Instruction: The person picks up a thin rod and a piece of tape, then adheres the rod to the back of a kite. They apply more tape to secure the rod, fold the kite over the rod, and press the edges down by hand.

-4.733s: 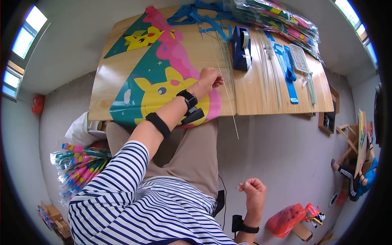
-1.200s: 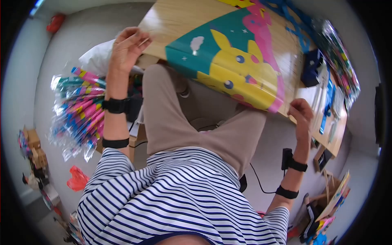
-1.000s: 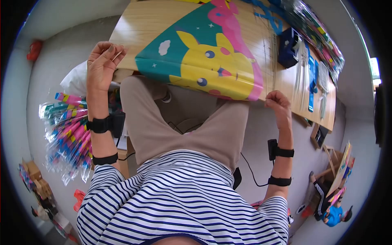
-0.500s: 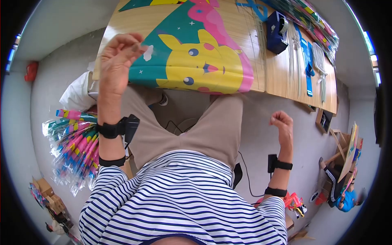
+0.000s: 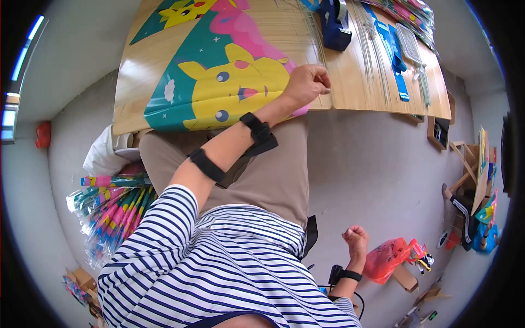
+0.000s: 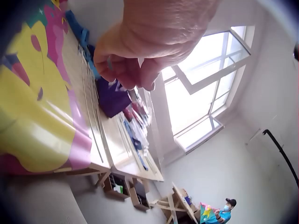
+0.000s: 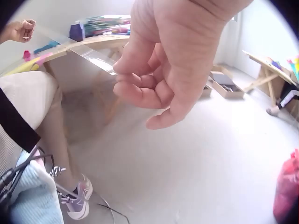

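Note:
A clear tape strip (image 7: 96,59) runs from my right hand (image 7: 175,60) up toward my left hand (image 7: 19,31) in the right wrist view. My right thumb and index finger pinch its near end, the other fingers curled. In the head view my left hand (image 5: 307,85) is over the front edge of the table, by the pink border of the yellow, green and pink printed sheet (image 5: 235,90); its thumb and fingers are pinched together at the strip's far end. Low at the right, beyond the lap, is my right hand (image 5: 357,244). The strip hardly shows in the head view.
A blue tape dispenser (image 5: 335,30), thin rods (image 5: 374,60), blue ribbon (image 5: 402,85) and a clear box (image 5: 407,42) lie on the table (image 5: 131,98). Wrapped bundles (image 5: 112,213) stand at the left. A red bag (image 5: 385,259) and a seated person (image 5: 484,238) are at the right.
My left hand has swung across from the left to the sheet's right end. My right hand has moved down, away from the table, and the view has shifted.

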The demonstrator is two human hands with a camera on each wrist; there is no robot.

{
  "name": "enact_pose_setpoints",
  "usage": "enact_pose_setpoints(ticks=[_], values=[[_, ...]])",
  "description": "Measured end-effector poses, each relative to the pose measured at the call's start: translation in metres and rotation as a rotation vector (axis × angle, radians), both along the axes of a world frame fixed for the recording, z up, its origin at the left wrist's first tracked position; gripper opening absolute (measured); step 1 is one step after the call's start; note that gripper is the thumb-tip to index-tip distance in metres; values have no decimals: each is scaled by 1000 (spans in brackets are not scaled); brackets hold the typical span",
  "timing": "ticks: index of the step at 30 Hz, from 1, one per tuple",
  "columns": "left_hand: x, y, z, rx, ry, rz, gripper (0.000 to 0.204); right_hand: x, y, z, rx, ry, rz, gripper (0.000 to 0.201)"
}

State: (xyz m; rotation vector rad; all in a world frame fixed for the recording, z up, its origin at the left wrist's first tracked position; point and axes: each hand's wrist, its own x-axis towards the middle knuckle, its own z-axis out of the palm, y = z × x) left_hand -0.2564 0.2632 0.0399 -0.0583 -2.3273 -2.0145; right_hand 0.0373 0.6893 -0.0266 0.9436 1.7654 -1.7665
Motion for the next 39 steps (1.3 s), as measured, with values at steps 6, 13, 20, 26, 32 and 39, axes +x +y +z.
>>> enact_pose_setpoints(ticks=[6,13,20,26,32,39], values=[[-5,1,-16,-13,-32,23,8,1,0,-24,-88,-10,-42,5],[13,-100,39,-12,32,229,7,-91,-56,-25,-161,200,174,4],[51,-151,82,-26,94,236,9,-124,-96,-17,-212,211,288,4],[95,-170,66,-8,26,355,10,-111,-97,-6,-122,237,377,3],[188,-258,41,-104,-103,716,9,-128,-165,55,-177,262,535,4],[278,-369,-12,-111,-252,1067,12,-116,-286,105,-286,184,828,5]])
